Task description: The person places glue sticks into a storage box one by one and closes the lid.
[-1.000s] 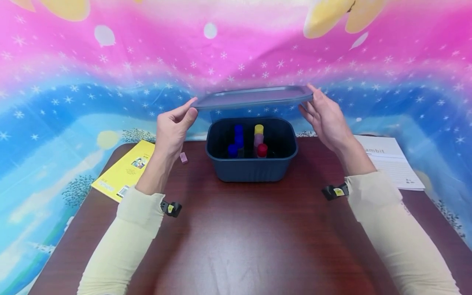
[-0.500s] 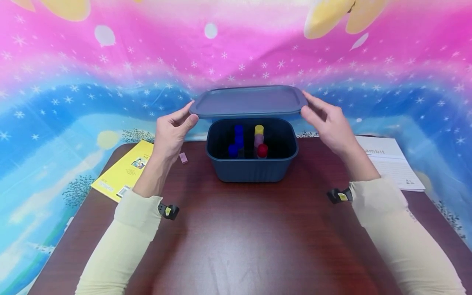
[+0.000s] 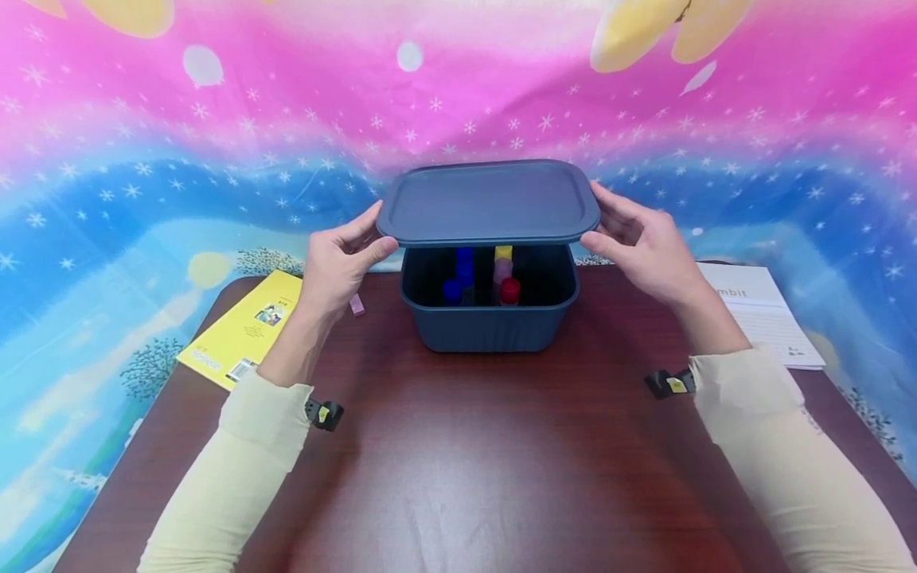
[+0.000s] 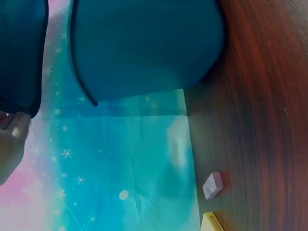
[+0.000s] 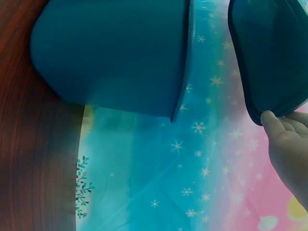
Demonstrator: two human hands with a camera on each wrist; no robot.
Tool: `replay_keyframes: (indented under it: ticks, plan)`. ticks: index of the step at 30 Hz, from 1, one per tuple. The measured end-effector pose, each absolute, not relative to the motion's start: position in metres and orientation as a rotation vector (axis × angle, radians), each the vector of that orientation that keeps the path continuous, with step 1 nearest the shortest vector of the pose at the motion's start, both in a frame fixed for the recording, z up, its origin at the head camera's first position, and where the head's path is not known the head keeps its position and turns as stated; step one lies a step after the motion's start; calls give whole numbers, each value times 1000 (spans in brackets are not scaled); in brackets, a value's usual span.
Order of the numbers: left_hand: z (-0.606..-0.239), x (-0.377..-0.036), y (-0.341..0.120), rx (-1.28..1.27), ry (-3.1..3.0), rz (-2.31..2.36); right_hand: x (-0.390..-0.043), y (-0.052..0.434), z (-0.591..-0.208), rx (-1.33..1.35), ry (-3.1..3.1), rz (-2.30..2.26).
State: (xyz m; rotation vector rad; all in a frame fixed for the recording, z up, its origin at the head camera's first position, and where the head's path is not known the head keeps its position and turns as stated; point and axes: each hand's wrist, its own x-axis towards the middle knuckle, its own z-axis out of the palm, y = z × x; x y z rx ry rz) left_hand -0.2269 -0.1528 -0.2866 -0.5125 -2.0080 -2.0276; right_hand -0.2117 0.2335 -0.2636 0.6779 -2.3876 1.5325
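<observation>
A dark blue lid (image 3: 489,202) hovers just above a dark blue tub (image 3: 489,318) on the brown table (image 3: 473,461). My left hand (image 3: 342,256) pinches the lid's left edge and my right hand (image 3: 637,239) grips its right edge. Inside the tub stand small bottles with blue caps (image 3: 458,280), a yellow cap (image 3: 504,254) and a red cap (image 3: 509,290). In the left wrist view the tub (image 4: 144,45) and the lid's edge (image 4: 19,53) show, with a fingertip (image 4: 17,126) below it. In the right wrist view the tub (image 5: 115,53) and the lid (image 5: 269,53) show, thumb (image 5: 274,122) on its rim.
A yellow book (image 3: 243,330) lies at the table's left, a small pink block (image 3: 356,305) beside the tub, also seen in the left wrist view as the pink block (image 4: 212,185). White paper (image 3: 759,314) lies at the right. A colourful cloth (image 3: 458,103) hangs behind.
Both hands have lowered the lid toward the tub and tipped its top face toward me; it now covers most of the opening from my view.
</observation>
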Motion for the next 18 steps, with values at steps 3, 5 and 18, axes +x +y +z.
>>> replay_keyframes:
  ticks: [3,5,18]
  plan:
    - [-290,-227,-152,-526,-2033,-2005,-211,235,-266,673,-2386,1527]
    - [-293,-227,-151,-531,-2058,-1980,-210,236,-267,664,-2401,1520]
    - [-315,-225,-154,-589,-2170,-1926,-208,241,-285,598,-2553,1553]
